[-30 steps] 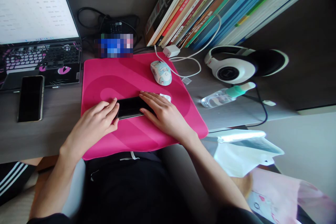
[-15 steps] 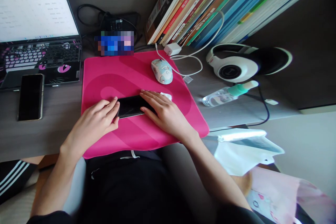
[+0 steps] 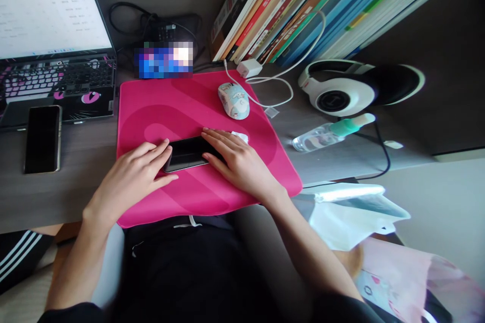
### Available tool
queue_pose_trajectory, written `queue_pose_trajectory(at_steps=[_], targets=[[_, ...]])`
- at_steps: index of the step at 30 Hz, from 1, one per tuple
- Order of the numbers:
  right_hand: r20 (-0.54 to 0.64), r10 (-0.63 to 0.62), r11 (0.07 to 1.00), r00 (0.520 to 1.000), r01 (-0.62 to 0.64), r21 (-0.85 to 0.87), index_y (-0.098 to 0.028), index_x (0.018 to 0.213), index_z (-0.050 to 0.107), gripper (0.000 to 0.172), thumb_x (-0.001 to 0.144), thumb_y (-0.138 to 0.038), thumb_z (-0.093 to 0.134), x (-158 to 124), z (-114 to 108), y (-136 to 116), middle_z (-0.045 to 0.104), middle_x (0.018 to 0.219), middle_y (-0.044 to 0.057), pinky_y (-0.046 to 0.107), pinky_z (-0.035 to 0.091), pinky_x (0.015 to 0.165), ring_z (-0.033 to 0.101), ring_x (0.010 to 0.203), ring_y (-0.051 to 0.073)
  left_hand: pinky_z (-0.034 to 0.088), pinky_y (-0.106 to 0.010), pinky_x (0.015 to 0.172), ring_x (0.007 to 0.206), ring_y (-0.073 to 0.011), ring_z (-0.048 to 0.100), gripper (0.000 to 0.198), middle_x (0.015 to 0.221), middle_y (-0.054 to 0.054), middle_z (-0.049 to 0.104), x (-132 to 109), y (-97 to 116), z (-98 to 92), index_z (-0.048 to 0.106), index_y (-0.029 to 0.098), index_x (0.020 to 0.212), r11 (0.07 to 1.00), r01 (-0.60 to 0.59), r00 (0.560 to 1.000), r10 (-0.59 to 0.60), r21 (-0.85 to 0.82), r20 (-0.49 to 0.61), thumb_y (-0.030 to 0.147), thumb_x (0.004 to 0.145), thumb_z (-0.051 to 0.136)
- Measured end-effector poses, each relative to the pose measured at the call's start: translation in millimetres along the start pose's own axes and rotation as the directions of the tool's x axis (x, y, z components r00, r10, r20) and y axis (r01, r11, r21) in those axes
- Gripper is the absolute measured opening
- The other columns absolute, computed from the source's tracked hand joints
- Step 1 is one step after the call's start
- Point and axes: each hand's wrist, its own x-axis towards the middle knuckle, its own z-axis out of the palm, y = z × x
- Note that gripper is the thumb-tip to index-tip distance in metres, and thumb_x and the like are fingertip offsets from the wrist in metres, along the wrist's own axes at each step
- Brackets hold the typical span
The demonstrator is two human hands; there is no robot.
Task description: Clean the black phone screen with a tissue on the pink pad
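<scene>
A smartphone with a black glossy face lies crosswise on the pink desk mat. My left hand is at its left end, fingertips on the top corner and thumb stretched out over the mat below it. Flat across the phone's right end rests my right hand, its fingers extended and hiding that end. Just behind my right fingers a small white piece peeks out. A patterned mouse sits farther back on the mat.
To the left are a laptop and a second phone. Books stand at the back, near a white charger with its cable. Headphones and a spray bottle are on the right, above a white bag.
My left thumb has moved off the phone's lower edge and now points right over the mat. The left fingers have straightened a little; my right hand has stayed in place.
</scene>
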Motion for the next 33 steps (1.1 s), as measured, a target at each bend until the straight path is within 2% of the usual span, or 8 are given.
queue_pose_trajectory(at_steps=[6,14,23,33], targets=[[0.005,0.003,1.0,1.0,-0.003,0.006,-0.017,0.155,0.056,0.049,0.111,-0.036,0.05,0.6,-0.5,0.1,0.061,0.156,0.016,0.057,0.048,0.123,0.057,0.146,0.031,0.059,-0.045,0.107,0.127,-0.0296,0.066,0.049,0.151,-0.014,0.065,0.6,0.0,-1.9,0.064,0.006,0.144,0.999,0.019,1.0,-0.019,-0.034,0.014,0.038,0.107,0.059],[0.001,0.002,1.0,1.0,-0.002,0.002,-0.016,0.154,0.057,0.048,0.111,-0.036,0.051,0.4,-1.0,0.0,0.061,0.155,0.016,0.056,0.048,0.123,0.057,0.146,0.031,0.061,-0.045,0.103,0.127,-0.0305,0.066,0.046,0.151,-0.015,0.065,-0.1,0.8,-2.2,0.063,0.005,0.144,1.0,-0.009,1.0,0.009,0.014,0.023,0.034,0.109,0.054],[-0.007,-0.007,1.0,1.0,0.007,-0.012,-0.014,0.152,0.058,0.047,0.111,-0.036,0.051,0.2,0.0,0.4,0.062,0.155,0.016,0.054,0.048,0.123,0.058,0.145,0.031,0.061,-0.05,0.101,0.121,-0.0334,0.068,0.044,0.149,-0.022,0.065,3.1,8.7,-3.3,0.064,-0.002,0.141,0.995,-0.05,0.999,0.049,0.08,0.019,0.018,0.105,0.048],[0.01,0.015,1.0,1.0,-0.015,0.001,-0.021,0.157,0.054,0.049,0.111,-0.037,0.05,0.4,-1.4,-0.9,0.06,0.157,0.014,0.058,0.047,0.123,0.057,0.146,0.031,0.063,-0.05,0.099,0.121,-0.0328,0.067,0.044,0.15,-0.018,0.065,3.1,10.5,-3.6,0.065,0.009,0.143,0.999,-0.021,0.999,0.019,0.043,0.037,0.018,0.104,0.048]])
